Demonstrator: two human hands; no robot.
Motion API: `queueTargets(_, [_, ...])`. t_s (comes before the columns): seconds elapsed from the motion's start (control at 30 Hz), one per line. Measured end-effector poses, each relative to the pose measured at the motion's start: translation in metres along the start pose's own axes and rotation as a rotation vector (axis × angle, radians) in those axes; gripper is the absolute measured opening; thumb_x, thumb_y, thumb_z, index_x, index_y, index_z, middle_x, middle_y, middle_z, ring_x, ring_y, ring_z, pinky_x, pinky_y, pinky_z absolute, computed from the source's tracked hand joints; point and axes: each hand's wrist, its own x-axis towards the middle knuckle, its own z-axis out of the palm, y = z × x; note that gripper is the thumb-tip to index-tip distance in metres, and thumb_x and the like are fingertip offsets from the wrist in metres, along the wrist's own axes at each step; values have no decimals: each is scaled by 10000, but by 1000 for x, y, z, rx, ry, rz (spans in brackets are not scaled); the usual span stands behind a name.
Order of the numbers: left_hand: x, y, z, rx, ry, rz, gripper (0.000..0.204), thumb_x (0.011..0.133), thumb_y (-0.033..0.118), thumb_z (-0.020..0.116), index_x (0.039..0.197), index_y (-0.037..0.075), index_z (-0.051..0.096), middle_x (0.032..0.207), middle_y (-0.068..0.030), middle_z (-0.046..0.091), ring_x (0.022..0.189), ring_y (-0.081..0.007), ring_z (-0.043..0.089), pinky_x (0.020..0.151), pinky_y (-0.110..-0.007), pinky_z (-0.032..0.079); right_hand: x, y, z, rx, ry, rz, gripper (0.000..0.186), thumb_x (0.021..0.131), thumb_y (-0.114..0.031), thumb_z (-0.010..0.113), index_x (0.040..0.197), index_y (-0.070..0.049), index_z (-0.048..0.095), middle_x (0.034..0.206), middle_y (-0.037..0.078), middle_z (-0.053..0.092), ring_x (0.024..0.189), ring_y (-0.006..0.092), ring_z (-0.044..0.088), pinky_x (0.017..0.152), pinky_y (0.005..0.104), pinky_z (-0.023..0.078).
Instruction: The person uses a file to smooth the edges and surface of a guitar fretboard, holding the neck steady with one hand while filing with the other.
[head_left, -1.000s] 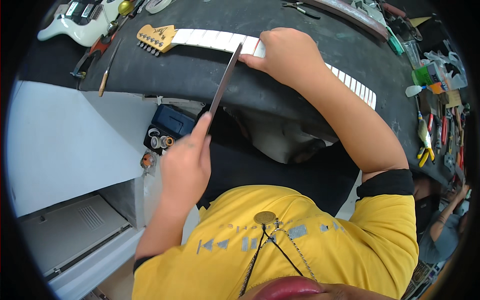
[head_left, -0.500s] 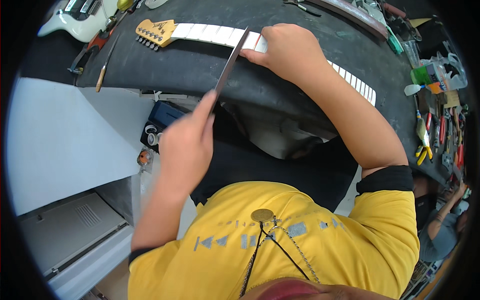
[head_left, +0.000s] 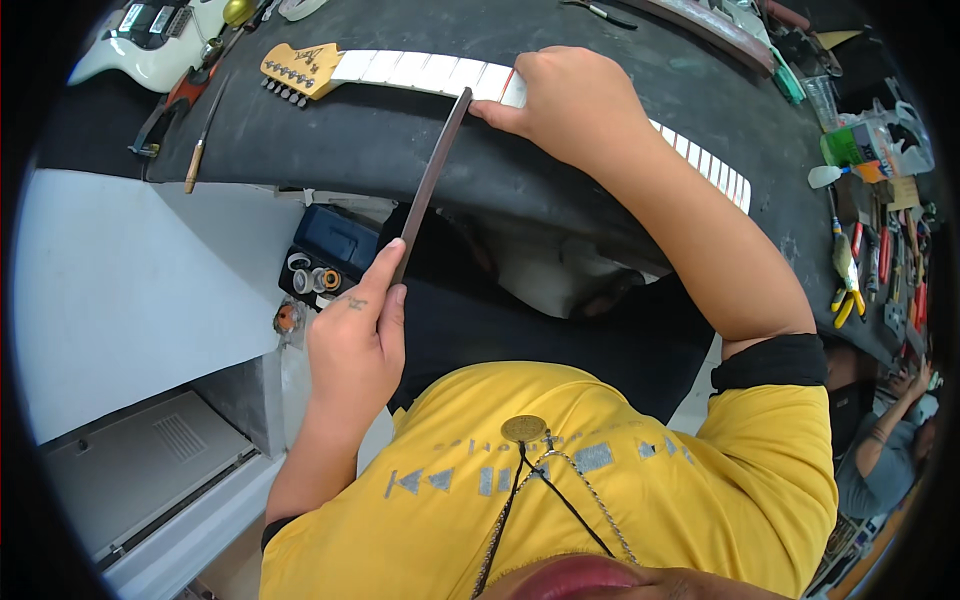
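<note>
A guitar neck (head_left: 412, 70) lies across the dark bench, its fretboard faced in white between thin fret lines. Its light wooden headstock (head_left: 301, 72) with tuning pegs points to the left. My right hand (head_left: 580, 100) is closed over the middle of the neck, thumb along the near edge, hiding that stretch. Closed around the lower end of a long, narrow metal file (head_left: 436, 172), my left hand (head_left: 357, 325) is near my body with its index finger laid along the file. The file's far tip is at the neck's near edge, just left of my right thumb.
Left on the bench are a white guitar body (head_left: 165, 45), a red-and-black clamp (head_left: 185, 95) and a wooden-handled tool (head_left: 196, 165). Pliers and tools (head_left: 850, 280) line the right side, near plastic bottles (head_left: 870, 145). Another person (head_left: 880, 460) is at the far right.
My left hand has drawn the file back toward my body, so its tip moved from over the neck to the near edge. The neck has shifted slightly left.
</note>
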Motion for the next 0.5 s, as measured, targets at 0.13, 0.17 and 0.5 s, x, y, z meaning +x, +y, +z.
queueTargets(0.13, [38,10,15,83,34,53,481,1056,19,737,1528,111,723,1080,-257,809,821,-446,761,769,-447,607,2,-1,1,-5,23,-32,608,935,-620,842,793,-29,833,782,187,790,822,372,816,744,478,654])
queueTargets(0.17, [64,15,22,111,49,73,453,1060,43,737,1508,111,731,1095,-268,803,871,-480,761,789,-483,614,2,-1,1,-15,31,-36,605,933,-616,844,790,-28,829,780,187,790,820,371,816,742,478,654])
queueTargets(0.5, [55,13,25,139,49,83,467,1059,41,731,1516,133,715,1019,-249,799,866,-475,766,803,-511,613,-2,7,6,5,37,-17,623,941,-619,839,753,-25,814,765,186,784,801,365,814,727,474,652])
